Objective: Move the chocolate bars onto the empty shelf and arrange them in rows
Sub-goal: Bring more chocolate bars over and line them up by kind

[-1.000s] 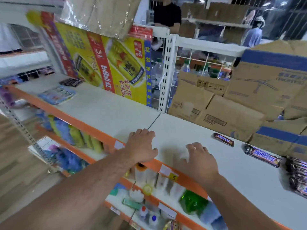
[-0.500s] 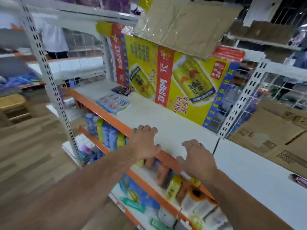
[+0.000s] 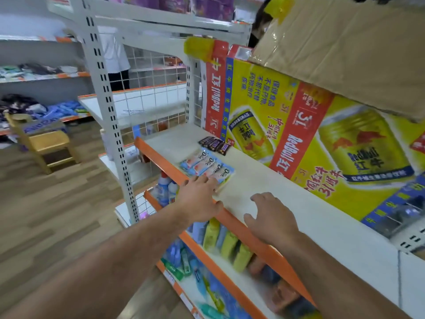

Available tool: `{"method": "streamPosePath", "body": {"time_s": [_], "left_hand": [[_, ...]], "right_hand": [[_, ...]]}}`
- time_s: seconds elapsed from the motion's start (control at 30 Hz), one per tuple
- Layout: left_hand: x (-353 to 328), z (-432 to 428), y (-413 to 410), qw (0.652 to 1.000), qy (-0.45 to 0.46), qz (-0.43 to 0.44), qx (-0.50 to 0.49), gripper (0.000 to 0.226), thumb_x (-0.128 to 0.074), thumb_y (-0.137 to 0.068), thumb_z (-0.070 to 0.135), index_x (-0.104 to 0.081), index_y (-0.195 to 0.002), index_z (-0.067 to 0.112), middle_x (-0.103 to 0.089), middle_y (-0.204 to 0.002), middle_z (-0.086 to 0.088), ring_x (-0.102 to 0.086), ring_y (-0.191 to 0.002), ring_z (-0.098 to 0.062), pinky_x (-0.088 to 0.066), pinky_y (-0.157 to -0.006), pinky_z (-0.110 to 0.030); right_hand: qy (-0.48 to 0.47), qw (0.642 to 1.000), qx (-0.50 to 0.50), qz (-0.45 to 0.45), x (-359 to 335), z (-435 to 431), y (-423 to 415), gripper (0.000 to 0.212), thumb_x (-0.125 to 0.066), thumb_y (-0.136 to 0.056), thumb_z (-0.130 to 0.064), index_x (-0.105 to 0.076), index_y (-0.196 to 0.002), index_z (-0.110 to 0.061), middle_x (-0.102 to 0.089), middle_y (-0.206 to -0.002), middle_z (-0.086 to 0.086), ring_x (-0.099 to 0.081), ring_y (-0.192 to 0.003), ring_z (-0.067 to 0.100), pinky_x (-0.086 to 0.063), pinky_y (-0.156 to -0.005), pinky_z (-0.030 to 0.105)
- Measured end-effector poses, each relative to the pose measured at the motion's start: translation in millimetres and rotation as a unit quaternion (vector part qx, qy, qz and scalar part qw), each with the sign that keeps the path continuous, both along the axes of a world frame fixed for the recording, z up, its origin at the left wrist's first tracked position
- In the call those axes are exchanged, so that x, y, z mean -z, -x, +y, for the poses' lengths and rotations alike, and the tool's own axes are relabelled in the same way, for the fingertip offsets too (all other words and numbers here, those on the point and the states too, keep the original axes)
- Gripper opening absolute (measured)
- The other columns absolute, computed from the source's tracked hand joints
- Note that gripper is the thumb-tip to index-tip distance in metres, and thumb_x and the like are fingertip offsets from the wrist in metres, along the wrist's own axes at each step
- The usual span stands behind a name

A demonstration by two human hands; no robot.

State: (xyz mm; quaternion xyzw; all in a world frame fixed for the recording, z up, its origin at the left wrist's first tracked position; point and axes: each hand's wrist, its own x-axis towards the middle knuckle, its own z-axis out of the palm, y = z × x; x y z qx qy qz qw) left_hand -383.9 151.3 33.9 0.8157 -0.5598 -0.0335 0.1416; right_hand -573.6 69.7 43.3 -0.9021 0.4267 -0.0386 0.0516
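Several white-and-blue Dove chocolate bars lie side by side in a row on the white shelf. Behind them, against the yellow poster, lies a short row of dark Snickers bars. My left hand hovers at the shelf's orange front lip, its straight fingers reaching the nearest Dove bar's edge. My right hand is spread over the bare shelf to the right, holding nothing.
A yellow Red Bull poster backs the shelf, with cardboard leaning above it. Lower shelves hold bottles and packets. A white upright post stands at left, a wooden chair on the floor beyond. A person stands behind the rack.
The view and both hands have shifted left along the shelf. The Dove and Snickers rows are now close, and my left hand's fingers have reached the nearest Dove bar.
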Motion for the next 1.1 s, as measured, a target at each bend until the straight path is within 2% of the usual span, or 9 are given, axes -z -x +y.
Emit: {"method": "streamPosePath", "body": {"time_s": [0.1, 0.27, 0.47, 0.67, 0.8, 0.9, 0.97, 1.03, 1.1], "left_hand": [[5, -26, -29, 1.000, 0.009, -0.005, 0.001, 0.050, -0.054, -0.079, 0.052, -0.050, -0.122, 0.027, -0.053, -0.122, 0.004, -0.043, -0.121, -0.023, -0.035, -0.098, -0.041], [2, -78, -76, 1.000, 0.013, -0.013, 0.001, 0.050, -0.051, -0.085, 0.056, -0.052, -0.127, 0.029, -0.054, -0.127, 0.003, -0.041, -0.125, -0.023, -0.032, -0.103, -0.043], [-3, -132, -127, 0.999, -0.015, -0.030, 0.020, 0.041, -0.045, -0.092, 0.036, -0.051, -0.132, 0.028, -0.053, -0.129, 0.003, -0.037, -0.125, -0.022, -0.034, -0.103, -0.040], [11, -186, -169, 0.995, -0.004, -0.038, 0.096, 0.037, -0.049, -0.088, 0.021, -0.062, -0.121, 0.030, -0.058, -0.121, 0.007, -0.042, -0.113, -0.019, -0.041, -0.097, -0.039], [18, -218, -193, 0.980, -0.026, -0.091, 0.177, 0.044, -0.059, -0.081, 0.021, -0.062, -0.125, 0.027, -0.052, -0.128, 0.004, -0.037, -0.118, -0.022, -0.037, -0.094, -0.037], [21, -242, -208, 0.962, -0.069, -0.135, 0.227, 0.049, -0.060, -0.080, 0.029, -0.058, -0.128, 0.029, -0.041, -0.140, 0.004, -0.029, -0.126, -0.023, -0.029, -0.099, -0.039], [24, -257, -218, 0.951, -0.091, -0.139, 0.260, 0.047, -0.061, -0.077, 0.027, -0.061, -0.125, 0.030, -0.038, -0.144, 0.005, -0.026, -0.128, -0.022, -0.025, -0.102, -0.042], [27, -271, -226, 0.942, -0.111, -0.122, 0.293, 0.047, -0.062, -0.075, 0.023, -0.063, -0.122, 0.032, -0.039, -0.146, 0.007, -0.026, -0.132, -0.021, -0.021, -0.104, -0.043], [27, -284, -230, 0.934, -0.114, -0.102, 0.322, 0.042, -0.059, -0.075, 0.020, -0.065, -0.116, 0.031, -0.050, -0.136, 0.011, -0.033, -0.130, -0.018, -0.018, -0.104, -0.041]], "right_hand": [[-0.006, 1.000, -0.009, 0.002, 6, -30, -30, 0.052, -0.047, -0.089, -0.048, -0.041, -0.135, -0.026, -0.044, -0.134, -0.002, -0.047, -0.119, 0.020, -0.045, -0.092, 0.036], [-0.016, 1.000, -0.009, -0.015, 10, -91, -78, 0.049, -0.047, -0.089, -0.047, -0.044, -0.133, -0.024, -0.046, -0.132, 0.000, -0.049, -0.118, 0.022, -0.046, -0.091, 0.037], [-0.024, 0.999, -0.020, -0.034, 7, -144, -122, 0.050, -0.052, -0.089, -0.047, -0.047, -0.133, -0.023, -0.050, -0.130, 0.002, -0.052, -0.117, 0.023, -0.048, -0.089, 0.037], [-0.042, 0.999, -0.020, -0.026, 20, -182, -157, 0.049, -0.052, -0.089, -0.047, -0.050, -0.131, -0.021, -0.054, -0.124, 0.005, -0.055, -0.112, 0.024, -0.051, -0.084, 0.036], [-0.055, 0.998, -0.005, -0.026, 27, -201, -183, 0.049, -0.050, -0.090, -0.046, -0.049, -0.134, -0.023, -0.052, -0.128, 0.006, -0.052, -0.117, 0.025, -0.050, -0.089, 0.037], [-0.052, 0.999, -0.004, 0.007, 34, -214, -203, 0.052, -0.045, -0.094, -0.049, -0.042, -0.140, -0.026, -0.049, -0.134, 0.006, -0.045, -0.123, 0.027, -0.045, -0.097, 0.039], [-0.072, 0.997, 0.002, 0.031, 37, -218, -214, 0.059, -0.041, -0.093, -0.055, -0.033, -0.146, -0.030, -0.042, -0.142, 0.007, -0.039, -0.129, 0.030, -0.042, -0.102, 0.042], [-0.089, 0.994, 0.011, 0.058, 39, -222, -223, 0.073, -0.028, -0.085, -0.072, -0.026, -0.149, -0.035, -0.034, -0.149, 0.006, -0.034, -0.132, 0.031, -0.039, -0.104, 0.044], [-0.084, 0.994, 0.022, 0.065, 43, -227, -227, 0.084, -0.013, -0.073, -0.079, -0.032, -0.145, -0.040, -0.039, -0.146, 0.003, -0.038, -0.129, 0.031, -0.041, -0.100, 0.043]]}}
